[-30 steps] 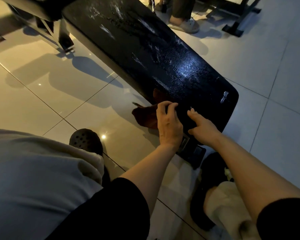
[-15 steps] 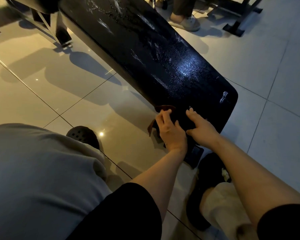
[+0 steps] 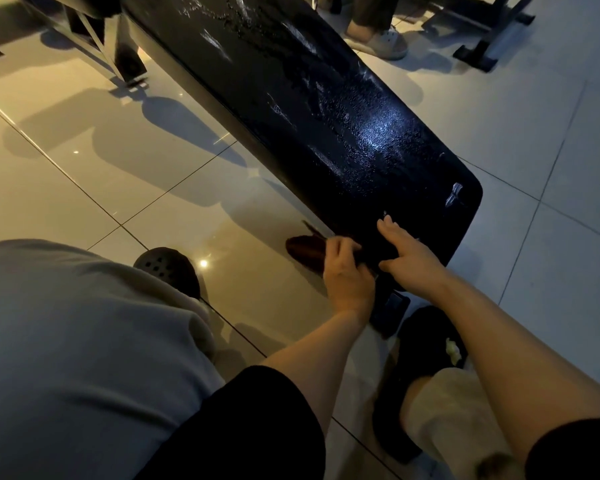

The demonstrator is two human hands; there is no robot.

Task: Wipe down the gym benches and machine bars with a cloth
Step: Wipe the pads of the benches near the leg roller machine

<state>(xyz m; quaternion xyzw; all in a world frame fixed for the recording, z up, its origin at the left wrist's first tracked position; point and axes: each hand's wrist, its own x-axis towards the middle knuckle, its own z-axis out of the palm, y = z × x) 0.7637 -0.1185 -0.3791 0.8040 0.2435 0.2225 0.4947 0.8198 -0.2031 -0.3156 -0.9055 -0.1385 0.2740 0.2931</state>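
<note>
floor [image 3: 125,174]: pale glossy tile with dark grout lines, lamp glints and long shadows; dim room, warm light at left and cooler at right.
bench [image 3: 343,133]: long black padded top, running from upper left to the near end by the hands; wet streaks and beading along its length, a small pale mark near the end corner. steel frame legs [image 3: 118,53] at the far end.
bystander: a trouser leg and pale shoe [image 3: 378,39] beyond the bench, beside another machine's base [image 3: 489,36].
right hand [image 3: 409,258]: flat on the near end of the pad, fingers spread and gripping nothing, seemingly steadying.
left hand [image 3: 347,275]: at the pad's near side edge, grip clamped on the cloth.
cloth [image 3: 305,249]: dark reddish, bunched, hanging just below the pad's edge, mostly off the top.
step, as judged: wiping the side edge and underside lip. best done with the cloth spread flat, firm pressure, one long pass along the edge, then back over the wet top.
</note>
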